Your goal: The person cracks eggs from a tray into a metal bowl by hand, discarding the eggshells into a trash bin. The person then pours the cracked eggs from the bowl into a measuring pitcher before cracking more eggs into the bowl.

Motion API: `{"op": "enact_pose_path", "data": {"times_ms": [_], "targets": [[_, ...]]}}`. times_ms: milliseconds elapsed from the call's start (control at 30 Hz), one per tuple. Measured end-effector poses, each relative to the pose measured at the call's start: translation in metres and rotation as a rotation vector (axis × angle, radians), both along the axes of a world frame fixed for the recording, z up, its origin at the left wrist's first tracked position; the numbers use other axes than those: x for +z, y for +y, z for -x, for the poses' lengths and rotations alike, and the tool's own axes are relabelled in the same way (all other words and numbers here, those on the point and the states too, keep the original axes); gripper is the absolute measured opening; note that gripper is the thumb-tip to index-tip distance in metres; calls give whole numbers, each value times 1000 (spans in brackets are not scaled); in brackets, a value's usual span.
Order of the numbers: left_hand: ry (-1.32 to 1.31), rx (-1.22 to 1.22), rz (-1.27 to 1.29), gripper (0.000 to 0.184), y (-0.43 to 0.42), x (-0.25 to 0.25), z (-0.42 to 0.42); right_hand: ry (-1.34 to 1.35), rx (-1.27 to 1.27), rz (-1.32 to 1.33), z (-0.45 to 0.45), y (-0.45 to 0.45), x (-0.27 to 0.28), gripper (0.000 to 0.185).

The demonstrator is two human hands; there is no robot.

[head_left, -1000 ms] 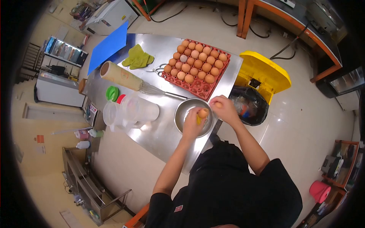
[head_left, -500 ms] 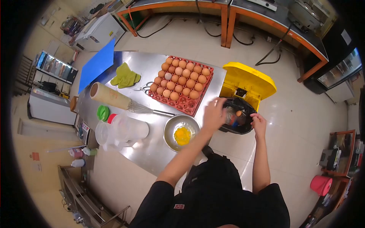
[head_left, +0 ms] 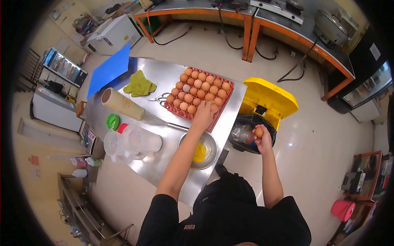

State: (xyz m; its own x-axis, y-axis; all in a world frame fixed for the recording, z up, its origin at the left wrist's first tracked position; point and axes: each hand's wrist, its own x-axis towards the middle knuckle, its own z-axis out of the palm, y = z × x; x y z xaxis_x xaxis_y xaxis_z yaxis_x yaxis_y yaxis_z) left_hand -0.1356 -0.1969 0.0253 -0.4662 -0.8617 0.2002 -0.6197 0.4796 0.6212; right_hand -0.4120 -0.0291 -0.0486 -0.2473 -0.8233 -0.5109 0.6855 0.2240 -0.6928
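Over the near corner of the red egg tray [head_left: 230,84], my left hand [head_left: 204,116] reaches down with its fingers closed around an egg [head_left: 214,107]. My right hand [head_left: 264,140] is raised beside the black-lined bin [head_left: 242,133] with another brown egg [head_left: 259,132] in its fingers. Below my left forearm, a steel bowl [head_left: 210,155] holds yellow yolk [head_left: 199,152]. A whisk [head_left: 164,123] lies with its handle end near the bowl's rim.
Left on the steel table [head_left: 172,162] are clear plastic jugs [head_left: 139,141], a green lid [head_left: 112,121], a film roll [head_left: 123,105], a green cloth [head_left: 140,84], scissors [head_left: 161,99] and a blue board [head_left: 109,70]. The bin's yellow lid [head_left: 271,96] stands open.
Both hands went from the bowl to the bin. My left hand has since moved onto the eggs in the tray; my right hand now shows a brown egg. The bowl's yolk came into view.
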Motion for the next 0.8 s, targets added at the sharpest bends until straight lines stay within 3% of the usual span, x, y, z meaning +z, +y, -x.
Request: {"op": "enact_pose_path", "data": {"times_ms": [67, 133, 200, 267, 433, 533, 567, 700, 800], "targets": [[249, 28, -19, 41, 17, 10, -18, 93, 65, 8, -22, -11, 28, 25], [682, 120, -542, 40, 44, 14, -37, 152, 179, 67, -50, -19, 53, 24], [1080, 231, -875, 38, 86, 28, -53, 176, 329, 159, -83, -29, 51, 21], [1116, 323, -871, 38, 113, 11, -73, 229, 507, 143, -119, -38, 73, 21], [1166, 466, -792, 44, 156, -10, -105, 468, 463, 259, -175, -67, 71, 25], [1139, 423, -756, 48, 167, -22, -107, 790, 432, 616, -216, -67, 49, 24], [1139, 436, -752, 51, 171, -31, -103, 732, 603, 510, -227, -59, 46, 24], [1219, 470, -741, 50, 179, -37, -109, 671, 642, 341, -231, -59, 55, 26], [1232, 491, -740, 48, 186, -40, -111, 642, 584, 368, -229, -62, 41, 29]]}}
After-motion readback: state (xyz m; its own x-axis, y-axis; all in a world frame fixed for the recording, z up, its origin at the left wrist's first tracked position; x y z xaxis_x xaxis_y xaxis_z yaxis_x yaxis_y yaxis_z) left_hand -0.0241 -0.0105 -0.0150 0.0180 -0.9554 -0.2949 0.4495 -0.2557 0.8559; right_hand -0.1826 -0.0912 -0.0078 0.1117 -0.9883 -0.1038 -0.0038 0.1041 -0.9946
